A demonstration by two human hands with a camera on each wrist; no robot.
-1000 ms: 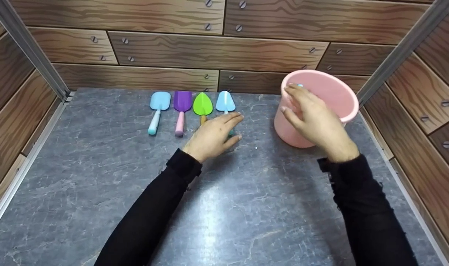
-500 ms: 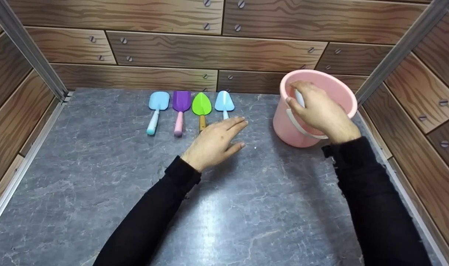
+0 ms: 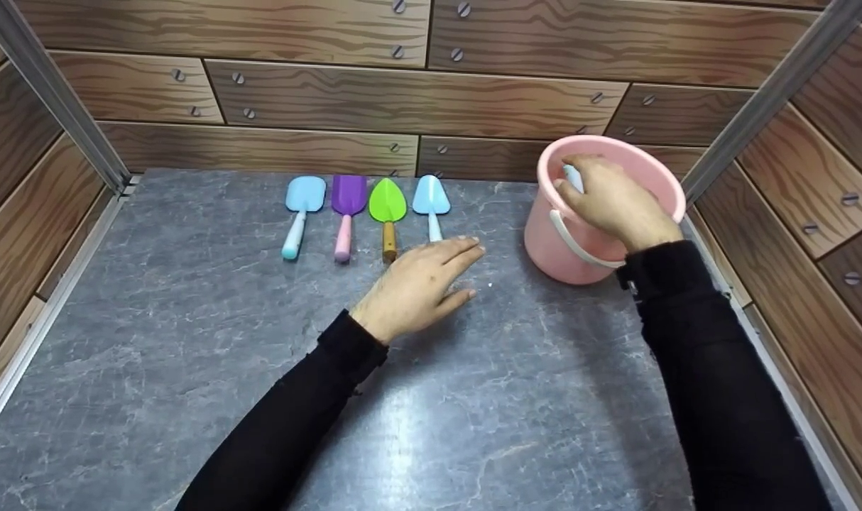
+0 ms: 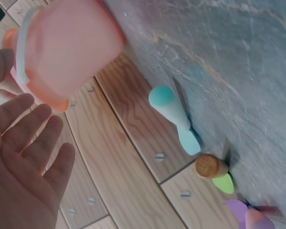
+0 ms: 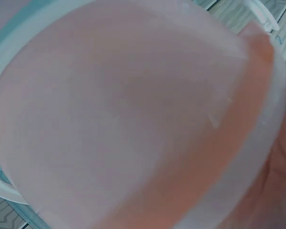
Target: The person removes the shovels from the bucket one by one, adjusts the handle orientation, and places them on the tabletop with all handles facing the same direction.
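Observation:
My right hand (image 3: 615, 202) reaches down inside the pink bucket (image 3: 548, 245). Between its thumb and fingers it pinches a light blue thing (image 3: 573, 177), mostly hidden, whose kind I cannot tell. The pink wall of the bucket (image 5: 109, 109) fills the right wrist view, blurred. My left hand (image 3: 420, 284) hovers palm down with fingers spread, covering the handle end of a light blue trowel (image 3: 431, 195). Left of that trowel lie a green trowel (image 3: 388, 200) with a brown handle, a purple shovel (image 3: 349, 194) with a pink handle, and a light blue shovel (image 3: 305, 194).
The bucket's white carrying handle (image 3: 576, 245) hangs across its near side. A wood-patterned wall (image 3: 317, 92) closes off the back, with more panels left and right. Grey metal posts (image 3: 768, 92) stand at the corners of the dark marbled tabletop (image 3: 189, 319).
My right hand has sunk deeper into the bucket, and the white carrying handle has come into sight on its near side. My left hand has drawn back toward me, uncovering the green trowel's handle.

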